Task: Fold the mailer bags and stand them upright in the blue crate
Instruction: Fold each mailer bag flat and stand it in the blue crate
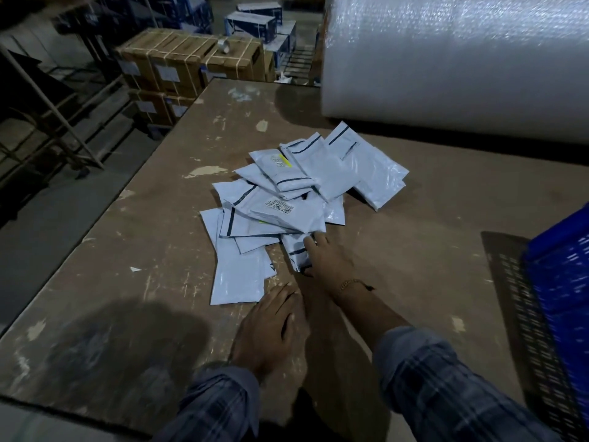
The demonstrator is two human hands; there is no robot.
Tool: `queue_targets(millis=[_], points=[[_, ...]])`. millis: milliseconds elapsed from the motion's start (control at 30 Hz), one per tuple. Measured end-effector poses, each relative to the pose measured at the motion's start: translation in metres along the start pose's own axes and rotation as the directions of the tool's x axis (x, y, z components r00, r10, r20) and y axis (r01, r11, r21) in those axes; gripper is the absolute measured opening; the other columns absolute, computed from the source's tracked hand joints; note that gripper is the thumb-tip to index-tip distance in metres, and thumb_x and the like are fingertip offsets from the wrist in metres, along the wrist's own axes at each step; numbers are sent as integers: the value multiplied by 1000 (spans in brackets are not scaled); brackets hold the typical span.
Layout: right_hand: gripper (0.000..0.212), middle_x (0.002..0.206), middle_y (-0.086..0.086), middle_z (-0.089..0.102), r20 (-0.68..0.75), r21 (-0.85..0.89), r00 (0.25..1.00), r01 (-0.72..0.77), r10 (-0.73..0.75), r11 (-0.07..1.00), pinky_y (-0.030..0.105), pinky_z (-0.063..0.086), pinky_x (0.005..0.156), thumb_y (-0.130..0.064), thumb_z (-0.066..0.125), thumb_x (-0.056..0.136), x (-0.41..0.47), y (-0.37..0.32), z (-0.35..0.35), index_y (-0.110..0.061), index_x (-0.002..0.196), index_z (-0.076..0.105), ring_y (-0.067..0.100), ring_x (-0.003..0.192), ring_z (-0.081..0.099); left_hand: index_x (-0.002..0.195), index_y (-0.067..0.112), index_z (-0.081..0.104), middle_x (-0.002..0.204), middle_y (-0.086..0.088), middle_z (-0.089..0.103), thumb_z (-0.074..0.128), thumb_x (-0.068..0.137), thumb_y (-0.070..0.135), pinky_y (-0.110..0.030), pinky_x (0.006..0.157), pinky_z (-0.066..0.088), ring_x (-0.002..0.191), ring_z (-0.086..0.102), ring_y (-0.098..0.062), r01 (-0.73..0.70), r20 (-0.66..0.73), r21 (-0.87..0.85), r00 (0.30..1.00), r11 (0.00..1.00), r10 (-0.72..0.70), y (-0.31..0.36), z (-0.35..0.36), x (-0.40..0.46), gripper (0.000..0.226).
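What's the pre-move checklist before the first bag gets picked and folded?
1. Right hand on a bag: ok, fingers rest on the near bag at the pile edge.
2. Bag gripped: not ok, the fingers lie flat on it with no pinch visible.
3. Left hand free: ok, flat on the table, holding nothing.
4. Bag free to lift: not ok, other bags overlap its far end.
5. Folding space: ok, bare table in front of the pile.
6. Crate ready: cannot tell, only its side shows at the right edge and the inside is hidden.
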State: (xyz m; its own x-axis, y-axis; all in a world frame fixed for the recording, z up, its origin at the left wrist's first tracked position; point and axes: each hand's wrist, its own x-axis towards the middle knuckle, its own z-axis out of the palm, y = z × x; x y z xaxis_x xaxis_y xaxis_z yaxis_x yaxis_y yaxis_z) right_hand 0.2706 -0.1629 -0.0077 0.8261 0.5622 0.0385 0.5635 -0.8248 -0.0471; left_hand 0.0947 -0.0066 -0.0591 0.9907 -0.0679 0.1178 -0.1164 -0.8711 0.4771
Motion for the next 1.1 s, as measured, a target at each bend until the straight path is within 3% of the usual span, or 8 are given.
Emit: queue_targets(millis=[167,267,367,433,567,700,867,1100], points=[[72,99,18,68,31,-112,999,22,-18,993,35,50,54,-14,80,71,14,-1,-20,-11,140,60,36,71,66,159,29,44,167,13,37,38,110,38,-39,123,36,156,28,-7,22,-11,-13,1000,1000,-22,1,-3,-1,50],[61,123,26,62,-79,120,995,-44,54,992,41,50,72,-4,59,93,22,7,-41,-3,151,44,41,94,66,156,26,50,165,11,41,41,109,36,-40,121,39,155,33,-10,8,-31,-28,999,1000,-9,3,-3,-1,49],[36,116,33,64,-158,585,959,-100,234,805,21,47,88,-5,58,91,18,18,-69,8,125,58,32,97,64,158,29,47,166,13,40,41,110,41,-38,125,36,155,32,-10,53,-26,-41,998,998,-54,6,-6,-2,50],[35,112,23,69,-200,709,915,-112,351,696,34,51,84,-23,47,95,-1,28,-83,-1,117,63,32,97,64,159,28,46,166,12,40,42,110,37,-36,125,34,155,33,-10,32,-32,-40,999,999,-34,7,-8,-2,50],[47,120,2,70,-33,856,814,-276,580,437,48,59,84,-47,39,100,-64,46,-72,-19,127,65,24,105,68,155,20,52,162,4,46,46,105,27,-35,125,33,153,38,-14,-24,-60,-59,998,998,21,6,-9,-1,50],[45,114,15,70,47,806,695,-450,718,383,45,54,86,-38,40,102,-137,66,-43,-8,119,69,36,104,65,152,18,52,157,-4,50,38,104,34,-42,119,41,144,48,-25,104,-5,-156,994,982,-106,1,-5,-3,52],[36,123,21,66,150,735,537,-622,830,270,44,52,90,-26,43,109,-205,82,-25,-4,125,67,38,109,61,124,8,61,128,-17,63,39,102,26,-54,92,58,108,65,-42,146,-289,-22,946,989,-146,23,-2,-12,35],[41,116,20,65,-177,393,535,-731,826,558,47,49,92,-33,53,97,-210,60,-34,-6,126,65,41,108,59,162,14,30,169,-12,33,34,111,38,-48,123,35,152,36,-32,-135,-97,54,985,989,139,113,19,61,56]])
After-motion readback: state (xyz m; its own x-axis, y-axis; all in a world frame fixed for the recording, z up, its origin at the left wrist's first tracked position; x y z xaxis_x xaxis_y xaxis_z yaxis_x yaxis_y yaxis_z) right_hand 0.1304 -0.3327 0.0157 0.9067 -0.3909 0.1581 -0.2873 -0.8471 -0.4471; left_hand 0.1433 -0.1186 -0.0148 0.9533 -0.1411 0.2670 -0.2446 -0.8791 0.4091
